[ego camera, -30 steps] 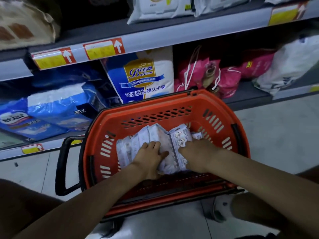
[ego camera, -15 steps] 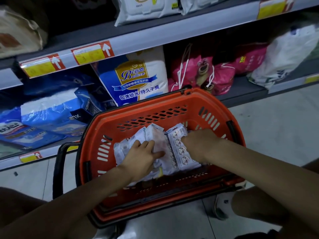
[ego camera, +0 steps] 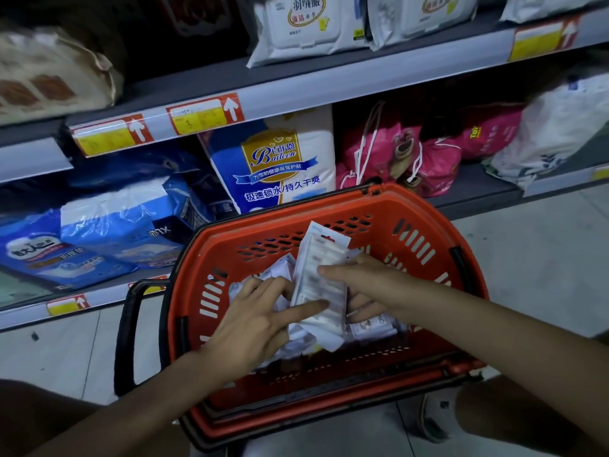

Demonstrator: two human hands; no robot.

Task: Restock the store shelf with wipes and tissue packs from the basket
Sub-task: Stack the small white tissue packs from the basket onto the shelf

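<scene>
An orange shopping basket [ego camera: 425, 222] stands on the floor in front of the shelf. Inside lie several white tissue packs [ego camera: 372, 326]. A long white strip pack [ego camera: 321, 275] is tilted up out of the pile. My right hand [ego camera: 365, 285] grips it from the right, thumb across its front and fingers behind. My left hand [ego camera: 260, 311] holds its lower left edge, thumb laid along the pack's bottom, fingers resting on other packs [ego camera: 280, 268]. White wipes packs [ego camera: 303, 24] stand on the upper shelf.
The lower shelf holds blue diaper packs [ego camera: 108, 225], a white-and-blue Baileen pack [ego camera: 276, 163], pink drawstring bags [ego camera: 402, 153] and a white bag [ego camera: 557, 127]. A black basket handle [ego camera: 127, 334] sticks out to the left. Pale floor tiles [ego camera: 534, 258] lie to the right.
Both hands were pressing down into the pile of packs; now they have lifted one long strip pack up on end. The view has drawn closer to the basket.
</scene>
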